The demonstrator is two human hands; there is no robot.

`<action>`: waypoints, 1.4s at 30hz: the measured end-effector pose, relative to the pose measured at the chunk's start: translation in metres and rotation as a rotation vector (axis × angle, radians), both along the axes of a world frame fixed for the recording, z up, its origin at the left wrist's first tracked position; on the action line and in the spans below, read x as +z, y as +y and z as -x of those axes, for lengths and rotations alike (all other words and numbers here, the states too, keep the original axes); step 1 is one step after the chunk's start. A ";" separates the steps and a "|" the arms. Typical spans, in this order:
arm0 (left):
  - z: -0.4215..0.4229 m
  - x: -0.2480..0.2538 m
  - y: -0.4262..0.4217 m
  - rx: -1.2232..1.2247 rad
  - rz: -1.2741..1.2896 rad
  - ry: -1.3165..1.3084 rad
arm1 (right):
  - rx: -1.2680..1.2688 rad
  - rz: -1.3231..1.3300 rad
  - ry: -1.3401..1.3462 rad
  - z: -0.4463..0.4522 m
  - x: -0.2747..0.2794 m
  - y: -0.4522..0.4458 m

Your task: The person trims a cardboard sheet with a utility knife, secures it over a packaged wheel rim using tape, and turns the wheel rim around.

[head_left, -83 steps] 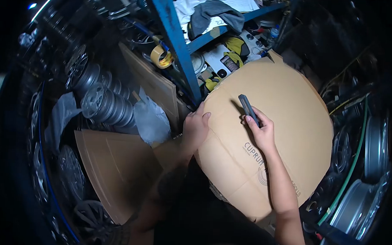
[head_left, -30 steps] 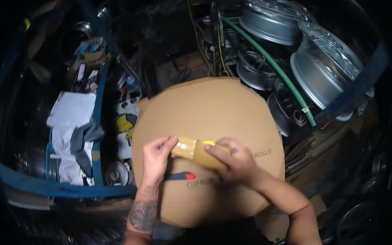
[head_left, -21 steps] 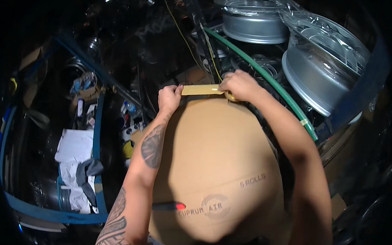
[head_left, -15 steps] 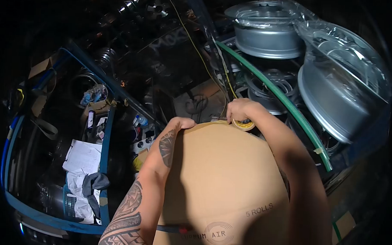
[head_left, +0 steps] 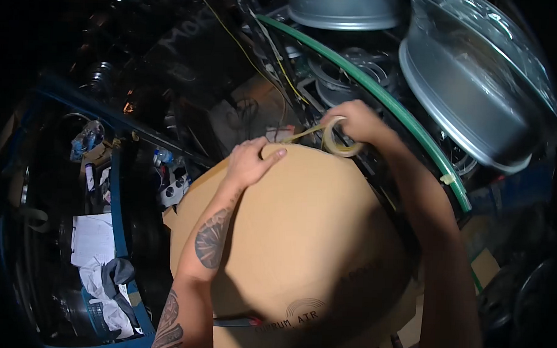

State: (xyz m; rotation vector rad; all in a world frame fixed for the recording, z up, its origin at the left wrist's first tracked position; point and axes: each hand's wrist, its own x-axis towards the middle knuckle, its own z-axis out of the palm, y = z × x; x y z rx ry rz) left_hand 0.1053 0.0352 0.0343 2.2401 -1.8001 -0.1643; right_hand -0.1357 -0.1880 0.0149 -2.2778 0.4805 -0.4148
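Observation:
A large sheet of brown cardboard (head_left: 289,217), printed with "AIR", bulges up in front of me. My left hand (head_left: 249,162) holds its far edge, the thumb on top and the fingers bent over the rim, partly hidden. My right hand (head_left: 357,123) is closed on a roll of packing tape (head_left: 342,148), just beyond the cardboard's far right edge. A taut strip of tape (head_left: 305,134) runs from the roll toward the edge beside my left hand. Where that strip ends is hard to see.
Silver wheel rims (head_left: 459,100), partly wrapped in clear plastic, stand at upper right behind a green hose (head_left: 379,95). A blue frame (head_left: 119,217) at left holds papers (head_left: 94,238) and a dark cloth (head_left: 118,276). A plastic bottle (head_left: 164,156) lies beyond the cardboard.
My right hand has moved away from the edge with the roll, and a strip of tape now stretches out. My left hand has shifted onto the edge. The view has turned.

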 end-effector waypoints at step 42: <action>0.326 0.000 0.056 -1.323 0.056 0.125 | -0.726 -0.219 -0.276 0.343 -0.027 0.380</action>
